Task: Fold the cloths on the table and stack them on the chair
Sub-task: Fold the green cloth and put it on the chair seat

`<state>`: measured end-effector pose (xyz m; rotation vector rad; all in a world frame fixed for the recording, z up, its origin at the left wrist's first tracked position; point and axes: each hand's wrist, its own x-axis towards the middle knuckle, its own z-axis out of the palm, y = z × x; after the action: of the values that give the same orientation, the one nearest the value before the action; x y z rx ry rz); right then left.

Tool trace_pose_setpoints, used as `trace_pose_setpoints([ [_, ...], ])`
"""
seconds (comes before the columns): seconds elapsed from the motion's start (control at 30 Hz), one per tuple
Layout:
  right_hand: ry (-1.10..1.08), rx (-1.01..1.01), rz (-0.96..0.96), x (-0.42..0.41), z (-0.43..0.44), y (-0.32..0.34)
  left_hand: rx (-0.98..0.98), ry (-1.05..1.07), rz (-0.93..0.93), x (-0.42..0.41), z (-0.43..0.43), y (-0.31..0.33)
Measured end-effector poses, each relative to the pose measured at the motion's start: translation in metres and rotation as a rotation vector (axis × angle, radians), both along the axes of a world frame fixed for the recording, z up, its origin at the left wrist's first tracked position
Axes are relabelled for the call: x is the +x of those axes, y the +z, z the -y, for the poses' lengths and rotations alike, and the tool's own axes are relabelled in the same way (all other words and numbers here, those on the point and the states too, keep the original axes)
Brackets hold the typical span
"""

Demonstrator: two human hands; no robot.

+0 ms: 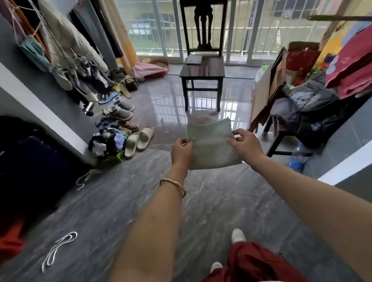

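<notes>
A pale green textured cloth (211,146), folded into a small rectangle, hangs in the air in front of me. My left hand (180,150) pinches its left edge and my right hand (246,144) pinches its right edge, both arms stretched forward. Straight ahead, by the barred window, stands a dark wooden chair (210,68). A folded grey cloth (193,59) lies at the back left of its seat. The chair is well beyond my hands, with glossy floor between us.
Shoes and slippers (135,140) line the left wall under hanging clothes (77,44). A dark suitcase (20,159) stands at left. Piled bags and red fabric (358,62) crowd the right, with a water bottle (297,161) on the floor. White cords (57,248) lie on the grey tiles.
</notes>
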<state>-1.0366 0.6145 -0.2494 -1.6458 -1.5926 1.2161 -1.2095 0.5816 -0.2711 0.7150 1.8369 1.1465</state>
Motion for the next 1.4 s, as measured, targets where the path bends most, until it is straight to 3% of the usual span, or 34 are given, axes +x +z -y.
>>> trace_pose_setpoints([
  [0.6,0.122,0.042,0.028,-0.019,-0.187,0.008,0.042,0.082,0.010,-0.017,-0.175,0.018],
  [1.4,0.065,0.023,0.033,-0.047,-0.377,0.003,-0.062,0.030,-0.034,-0.048,-0.376,0.007],
])
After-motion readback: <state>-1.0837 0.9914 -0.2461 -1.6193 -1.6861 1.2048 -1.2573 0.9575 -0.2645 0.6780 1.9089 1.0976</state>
